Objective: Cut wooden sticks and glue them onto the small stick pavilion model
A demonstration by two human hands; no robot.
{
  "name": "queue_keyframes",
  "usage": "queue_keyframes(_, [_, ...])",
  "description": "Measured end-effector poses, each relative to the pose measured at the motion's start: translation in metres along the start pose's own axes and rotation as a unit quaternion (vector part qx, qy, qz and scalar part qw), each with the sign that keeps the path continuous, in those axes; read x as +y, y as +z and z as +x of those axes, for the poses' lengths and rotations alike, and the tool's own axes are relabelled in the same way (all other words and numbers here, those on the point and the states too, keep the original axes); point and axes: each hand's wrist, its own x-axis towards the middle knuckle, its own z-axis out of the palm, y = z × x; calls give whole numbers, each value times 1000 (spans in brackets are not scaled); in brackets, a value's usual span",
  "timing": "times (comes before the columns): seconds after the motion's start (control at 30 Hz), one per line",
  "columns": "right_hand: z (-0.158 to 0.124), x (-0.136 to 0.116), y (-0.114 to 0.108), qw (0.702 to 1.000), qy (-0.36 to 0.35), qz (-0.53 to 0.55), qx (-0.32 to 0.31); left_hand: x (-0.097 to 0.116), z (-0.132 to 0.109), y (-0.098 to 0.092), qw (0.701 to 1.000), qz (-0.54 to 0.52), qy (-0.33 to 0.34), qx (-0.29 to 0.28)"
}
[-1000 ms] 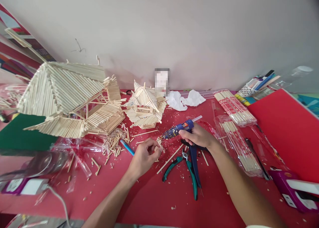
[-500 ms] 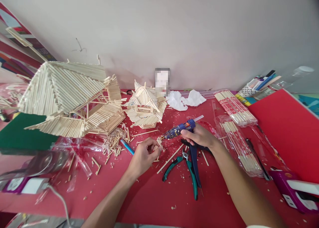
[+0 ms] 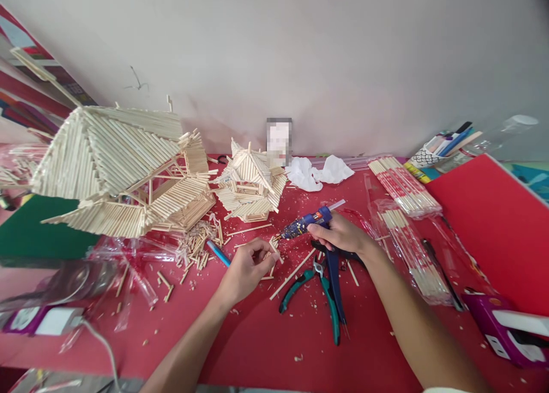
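Note:
My right hand is wrapped round a blue glue gun, a clear glue stick jutting from its back end. The gun's nozzle points left and meets the short wooden sticks pinched in my left hand; whether it touches them I cannot tell. Below the gun lie green-handled pliers and a dark blue handled tool. A blue pen rests beside my left hand. Behind stands a small stick-built pavilion, and to its left a larger stick-built house.
Cut stick pieces are heaped left of the pen. Wrapped bundles of sticks lie on the right, near a red board and a pen holder. Crumpled white tissue is near the wall. A purple power strip sits front right.
The glue gun in my right hand has shifted slightly left and down. My left hand keeps its pinch on the sticks, nearly still.

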Motion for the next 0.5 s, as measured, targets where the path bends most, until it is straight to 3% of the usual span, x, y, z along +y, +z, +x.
queue_keyframes(0.5, [2,3,4,998,-26,62,-16,-4,3,-3,996,-61,-20,-55])
